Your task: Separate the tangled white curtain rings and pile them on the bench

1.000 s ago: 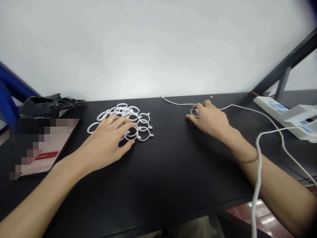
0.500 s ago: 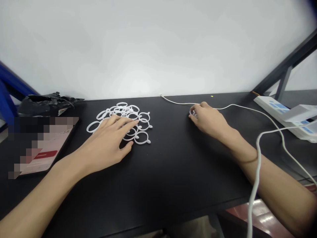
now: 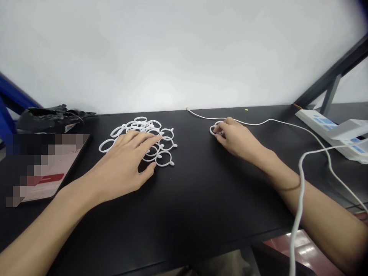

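Observation:
My left hand (image 3: 123,161) lies palm down over a pile of flat white plastic rings (image 3: 159,155), several of them with small tabs on the rim. Its fingers are stretched out and slightly spread, covering part of the pile. Off to the right, my right hand (image 3: 240,140) is closed at the fingertips on white rings (image 3: 211,130) that lie low over the black tabletop. The fingers hide part of these rings, so I cannot tell exactly how many there are.
A white cable (image 3: 273,121) runs behind my right hand, and another (image 3: 299,191) crosses over my right forearm. A white power strip (image 3: 319,122) sits at right. On the left are a tablet-like screen (image 3: 54,178), partly blurred, and crumpled black plastic (image 3: 46,120). A white wall (image 3: 172,57) stands behind.
My right hand has shifted a little left with the white rings, and more of them shows past its fingertips. My left hand stays over the pile.

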`<state>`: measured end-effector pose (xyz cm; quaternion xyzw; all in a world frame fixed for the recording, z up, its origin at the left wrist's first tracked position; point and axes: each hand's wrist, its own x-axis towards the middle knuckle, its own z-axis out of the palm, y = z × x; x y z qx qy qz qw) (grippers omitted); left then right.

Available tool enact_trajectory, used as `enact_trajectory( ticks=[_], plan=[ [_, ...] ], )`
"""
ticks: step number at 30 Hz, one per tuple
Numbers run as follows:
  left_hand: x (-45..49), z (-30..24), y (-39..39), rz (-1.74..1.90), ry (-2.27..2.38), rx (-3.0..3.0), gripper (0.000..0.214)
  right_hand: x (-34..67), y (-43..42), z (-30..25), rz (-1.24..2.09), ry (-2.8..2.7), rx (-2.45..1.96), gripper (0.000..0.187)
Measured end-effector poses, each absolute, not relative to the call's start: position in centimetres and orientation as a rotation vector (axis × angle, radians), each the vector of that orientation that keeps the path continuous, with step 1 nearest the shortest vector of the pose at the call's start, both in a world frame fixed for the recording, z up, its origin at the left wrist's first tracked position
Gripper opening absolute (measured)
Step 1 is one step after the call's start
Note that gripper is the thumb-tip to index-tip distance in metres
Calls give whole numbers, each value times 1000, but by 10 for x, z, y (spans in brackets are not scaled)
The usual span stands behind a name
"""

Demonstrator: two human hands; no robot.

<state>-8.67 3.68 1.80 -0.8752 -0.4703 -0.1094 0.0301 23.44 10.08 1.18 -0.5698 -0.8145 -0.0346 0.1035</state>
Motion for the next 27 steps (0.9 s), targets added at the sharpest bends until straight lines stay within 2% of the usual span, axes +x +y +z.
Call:
enact_trajectory(
  ticks=[4,7,27],
  plan=[
    [-84,19,36,-356,-1447,-2699,57,224,95,13,88,-2452,-1453,6],
    [-82,20,35,-376,-1438,-2705,55,216,90,14,174,-2479,-1331,3],
    [-61,15,32,-631,-1280,-2696,34,193,64,26,359,-2523,-960,5]
  ],
)
